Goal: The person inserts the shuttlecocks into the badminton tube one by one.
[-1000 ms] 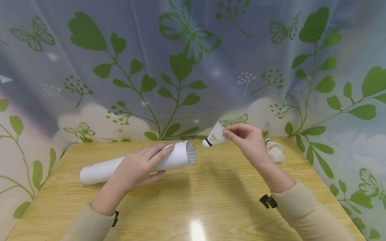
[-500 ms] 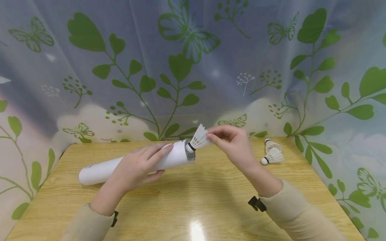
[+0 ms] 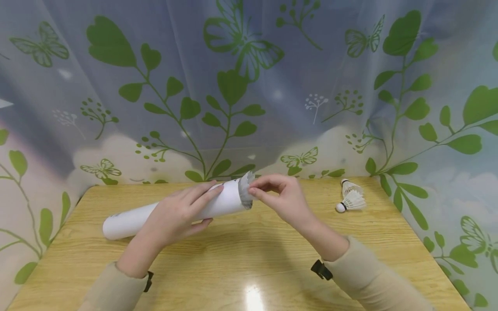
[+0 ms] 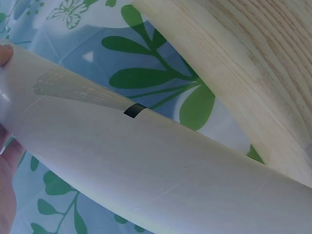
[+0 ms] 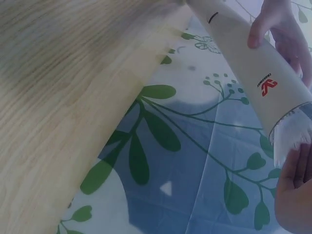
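Observation:
A long white shuttlecock tube lies slanted over the table, its mouth raised toward the right. My left hand grips it near that mouth, fingers over the top and thumb below. With thumb and fingertips, my right hand pinches the feather edge of a white shuttlecock. Only the feather skirt shows at the tube's mouth; the cork is hidden inside. In the right wrist view, the feathers stick out below a red logo on the tube. The left wrist view shows mostly the tube's wall.
Two more shuttlecocks, one in front of the other, lie at the table's back right. A curtain printed with leaves and butterflies hangs behind the wooden table.
The right hand has moved left, bringing the shuttlecock cork-first from beside the tube into its mouth. The left hand and tube have stayed almost still.

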Tool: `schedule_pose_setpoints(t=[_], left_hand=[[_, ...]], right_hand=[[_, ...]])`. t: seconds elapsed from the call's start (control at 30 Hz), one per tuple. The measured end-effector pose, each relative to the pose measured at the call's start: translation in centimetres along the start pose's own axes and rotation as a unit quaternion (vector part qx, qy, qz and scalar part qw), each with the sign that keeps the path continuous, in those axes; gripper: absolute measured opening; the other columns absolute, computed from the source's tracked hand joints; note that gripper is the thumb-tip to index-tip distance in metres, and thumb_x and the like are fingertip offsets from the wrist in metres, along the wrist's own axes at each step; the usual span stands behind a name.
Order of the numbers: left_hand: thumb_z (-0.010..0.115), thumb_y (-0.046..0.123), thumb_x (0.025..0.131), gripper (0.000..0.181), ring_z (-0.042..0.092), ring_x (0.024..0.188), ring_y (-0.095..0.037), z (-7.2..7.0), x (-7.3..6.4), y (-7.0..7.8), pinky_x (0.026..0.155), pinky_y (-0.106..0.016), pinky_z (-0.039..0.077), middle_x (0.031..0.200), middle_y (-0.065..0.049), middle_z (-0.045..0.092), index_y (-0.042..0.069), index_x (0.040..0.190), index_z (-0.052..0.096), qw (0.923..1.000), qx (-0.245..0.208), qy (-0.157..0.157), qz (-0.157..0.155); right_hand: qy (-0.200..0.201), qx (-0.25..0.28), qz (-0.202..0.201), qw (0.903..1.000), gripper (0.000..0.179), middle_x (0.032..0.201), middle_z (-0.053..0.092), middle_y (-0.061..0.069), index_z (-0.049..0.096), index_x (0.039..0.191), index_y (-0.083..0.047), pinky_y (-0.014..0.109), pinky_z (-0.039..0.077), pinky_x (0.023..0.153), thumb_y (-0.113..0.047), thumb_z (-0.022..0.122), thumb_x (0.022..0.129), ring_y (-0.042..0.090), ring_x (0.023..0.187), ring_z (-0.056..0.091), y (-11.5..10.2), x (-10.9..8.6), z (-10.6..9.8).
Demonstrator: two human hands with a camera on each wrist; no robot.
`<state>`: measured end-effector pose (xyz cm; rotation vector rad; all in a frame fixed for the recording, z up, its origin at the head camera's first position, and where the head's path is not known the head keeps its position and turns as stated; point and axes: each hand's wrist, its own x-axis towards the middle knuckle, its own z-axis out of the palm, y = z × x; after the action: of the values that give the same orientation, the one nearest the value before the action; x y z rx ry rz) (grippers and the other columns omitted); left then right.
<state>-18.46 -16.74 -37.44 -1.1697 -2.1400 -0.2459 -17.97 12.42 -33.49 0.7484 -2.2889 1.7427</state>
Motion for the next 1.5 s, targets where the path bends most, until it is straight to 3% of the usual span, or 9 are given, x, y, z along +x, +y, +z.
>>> schedule_pose_setpoints(t=[0.37, 0.87, 1.5], left_hand=[[0.095, 0.02, 0.071, 0.088, 0.078, 0.1, -0.035, -0.2, -0.1, -0.2, 0.08, -0.044, 0.069, 0.136, -0.018, 0.07, 0.007, 0.149, 0.057, 1.0, 0.0, -0.001, -0.001], [0.096, 0.021, 0.072, 0.086, 0.078, 0.102, -0.034, -0.2, 0.0, 0.0, 0.082, -0.044, 0.069, 0.136, -0.017, 0.07, 0.007, 0.148, 0.058, 1.0, 0.001, -0.002, 0.004], [0.096, 0.021, 0.073, 0.086, 0.077, 0.105, -0.034, -0.1, 0.3, 0.2, 0.084, -0.044, 0.069, 0.137, -0.017, 0.069, 0.008, 0.148, 0.057, 1.0, -0.003, -0.007, 0.003]], right_hand=[[-0.051, -0.049, -0.006, 0.9975, 0.009, 0.098, 0.081, 0.016, 0.082, 0.098, 0.0, 0.025, 0.065, 0.079, 0.001, 0.081, 0.089, 0.005, 0.083, 0.072, 0.1, -0.1, -0.5], [-0.056, -0.061, -0.019, 0.9964, 0.008, 0.098, 0.081, 0.015, 0.082, 0.099, 0.0, 0.028, 0.067, 0.08, 0.0, 0.079, 0.092, 0.015, 0.084, 0.075, 0.9, 0.0, 1.2], [-0.073, -0.041, 0.005, 0.9965, 0.011, 0.103, 0.081, 0.018, 0.081, 0.103, 0.002, 0.025, 0.066, 0.081, 0.002, 0.077, 0.092, 0.012, 0.087, 0.074, 1.0, -0.1, 1.1]])
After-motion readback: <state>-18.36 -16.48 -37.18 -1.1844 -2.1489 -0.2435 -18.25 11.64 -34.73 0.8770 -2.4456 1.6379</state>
